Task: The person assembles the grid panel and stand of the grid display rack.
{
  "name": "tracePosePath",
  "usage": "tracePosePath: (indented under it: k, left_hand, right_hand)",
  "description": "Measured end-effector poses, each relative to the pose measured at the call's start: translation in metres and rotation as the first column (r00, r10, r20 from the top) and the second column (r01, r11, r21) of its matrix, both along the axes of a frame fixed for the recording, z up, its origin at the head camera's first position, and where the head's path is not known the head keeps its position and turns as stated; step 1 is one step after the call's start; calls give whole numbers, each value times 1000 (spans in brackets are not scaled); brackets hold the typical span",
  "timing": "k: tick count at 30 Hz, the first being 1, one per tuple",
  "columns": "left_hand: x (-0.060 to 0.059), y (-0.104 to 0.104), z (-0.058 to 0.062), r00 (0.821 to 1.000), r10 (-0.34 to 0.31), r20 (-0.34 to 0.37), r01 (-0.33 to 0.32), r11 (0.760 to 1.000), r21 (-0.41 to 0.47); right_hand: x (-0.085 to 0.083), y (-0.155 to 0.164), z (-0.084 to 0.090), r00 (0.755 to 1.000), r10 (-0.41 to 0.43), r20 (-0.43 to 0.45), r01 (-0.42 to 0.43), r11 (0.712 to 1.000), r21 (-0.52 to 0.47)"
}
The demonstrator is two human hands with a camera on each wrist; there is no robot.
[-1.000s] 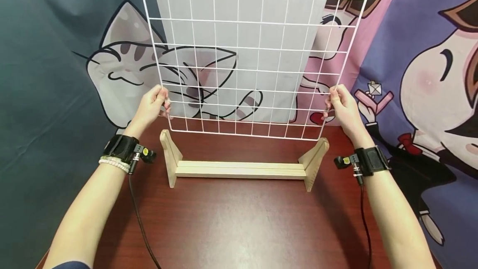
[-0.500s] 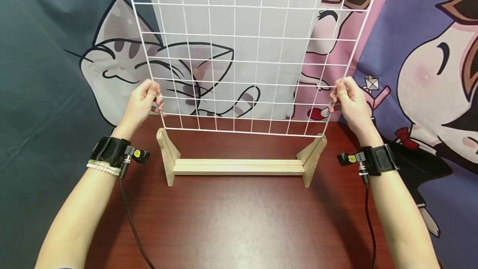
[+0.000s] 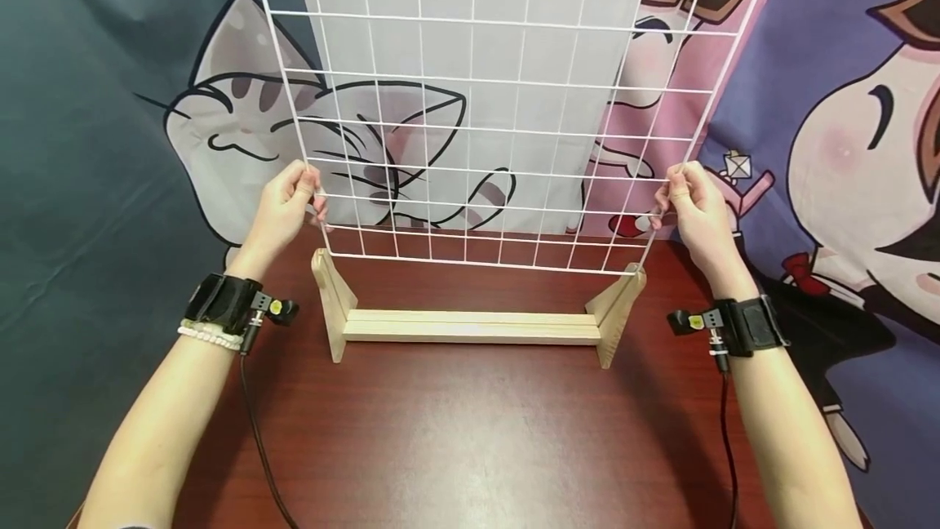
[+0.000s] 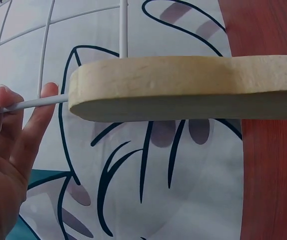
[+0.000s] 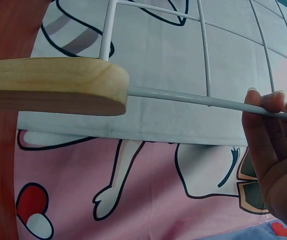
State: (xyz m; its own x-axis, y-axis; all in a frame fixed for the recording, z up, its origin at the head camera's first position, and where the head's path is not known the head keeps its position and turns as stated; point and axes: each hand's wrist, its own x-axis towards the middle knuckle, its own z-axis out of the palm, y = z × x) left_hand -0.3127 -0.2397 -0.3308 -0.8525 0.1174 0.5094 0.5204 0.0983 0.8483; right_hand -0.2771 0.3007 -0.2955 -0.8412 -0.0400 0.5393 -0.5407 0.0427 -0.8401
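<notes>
A white wire grid panel stands raised and tilted above a pale wooden stand, its upper part cut off by the frame. My left hand grips the panel's left side wire, and my right hand grips the right one at about the same height. The panel's bottom corners are at the tops of the stand's two end pieces. In the left wrist view the wooden end piece hides the panel's corner; in the right wrist view the other end piece does the same. Whether wire touches wood I cannot tell.
The stand rests on a reddish-brown table. Behind it hangs a printed cloth with cartoon figures, and more cloth covers the left side. A strap with a small camera and cable is on each wrist.
The panel's upper part has come lower in view while its bottom edge stays near the stand's tops. Both hands have shifted slightly outward, still gripping the side wires.
</notes>
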Motion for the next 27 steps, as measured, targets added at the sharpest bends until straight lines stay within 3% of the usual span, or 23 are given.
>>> tracePosePath:
  k: [7, 12, 15, 18, 21, 25, 27]
  left_hand:
    - [3, 3, -3, 998, 48, -44, -50, 998, -24]
    - [18, 9, 4, 990, 107, -94, -113, 991, -70]
    - [26, 13, 6, 975, 171, -140, -185, 978, -94]
    - [26, 16, 0, 952, 251, -177, -267, 961, -70]
    - [21, 22, -13, 906, 353, -232, -368, 930, -23]
    - [12, 31, -27, 794, 503, -341, -516, 855, 60]
    - [9, 36, -31, 737, 557, -382, -559, 821, 119]
  right_hand:
    - [4, 1, 0, 1000, 16, -9, -16, 1000, 6]
    - [6, 1, -1, 999, 44, -10, -44, 999, -7]
    - [6, 0, -1, 999, 46, -13, -47, 999, -11]
    - [6, -1, -1, 999, 44, -15, -44, 999, -19]
    - [7, -1, -2, 999, 39, -23, -40, 999, -25]
    - [8, -1, -4, 999, 30, -32, -31, 999, -32]
    - [9, 0, -5, 999, 29, -37, -30, 999, -26]
